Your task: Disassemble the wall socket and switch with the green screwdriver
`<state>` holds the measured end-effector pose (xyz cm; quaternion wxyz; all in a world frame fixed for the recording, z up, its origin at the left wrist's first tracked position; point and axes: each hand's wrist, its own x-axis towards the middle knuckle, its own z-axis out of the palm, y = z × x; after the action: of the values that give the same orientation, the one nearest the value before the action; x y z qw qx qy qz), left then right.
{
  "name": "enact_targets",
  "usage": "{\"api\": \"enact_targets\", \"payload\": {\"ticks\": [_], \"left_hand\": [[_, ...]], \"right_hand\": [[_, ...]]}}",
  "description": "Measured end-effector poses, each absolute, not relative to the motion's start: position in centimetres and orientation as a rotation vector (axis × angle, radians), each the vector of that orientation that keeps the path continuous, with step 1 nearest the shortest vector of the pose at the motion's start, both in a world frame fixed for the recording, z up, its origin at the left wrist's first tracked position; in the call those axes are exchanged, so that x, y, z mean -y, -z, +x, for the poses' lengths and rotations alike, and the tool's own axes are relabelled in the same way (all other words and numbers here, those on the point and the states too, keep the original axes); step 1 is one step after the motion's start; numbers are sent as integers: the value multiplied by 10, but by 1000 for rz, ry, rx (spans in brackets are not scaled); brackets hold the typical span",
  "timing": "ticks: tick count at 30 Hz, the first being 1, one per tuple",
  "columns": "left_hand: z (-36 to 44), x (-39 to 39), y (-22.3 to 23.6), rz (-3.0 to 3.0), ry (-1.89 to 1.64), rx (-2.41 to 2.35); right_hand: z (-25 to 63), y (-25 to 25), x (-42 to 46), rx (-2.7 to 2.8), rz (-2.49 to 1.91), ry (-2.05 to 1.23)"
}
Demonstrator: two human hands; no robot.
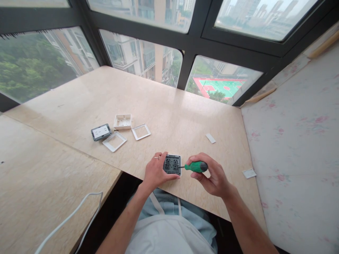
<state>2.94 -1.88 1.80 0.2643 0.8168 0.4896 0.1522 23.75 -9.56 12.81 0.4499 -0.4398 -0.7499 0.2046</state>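
Observation:
My left hand (pixel 156 171) grips a grey switch module (pixel 172 164) by its left edge, holding it against the wooden table (pixel 169 116) near the front edge. The module's back faces up. My right hand (pixel 213 174) is closed round a green-handled screwdriver (pixel 196 167). Its thin shaft points left and its tip touches the module's right side.
Farther left on the table lie another grey switch module (pixel 101 132), a white back box (pixel 123 121) and two white frames (pixel 114 141) (pixel 141 131). Small white covers lie at the right (pixel 210 138) (pixel 249 173). A white cable (pixel 76 215) crosses the lower board.

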Motion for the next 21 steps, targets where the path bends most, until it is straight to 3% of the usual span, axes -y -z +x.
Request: {"api": "enact_targets", "payload": {"ticks": [21], "left_hand": [[30, 19, -19, 2211, -402, -1318]], "right_hand": [[240, -116, 93, 1770, -1152, -427]]}}
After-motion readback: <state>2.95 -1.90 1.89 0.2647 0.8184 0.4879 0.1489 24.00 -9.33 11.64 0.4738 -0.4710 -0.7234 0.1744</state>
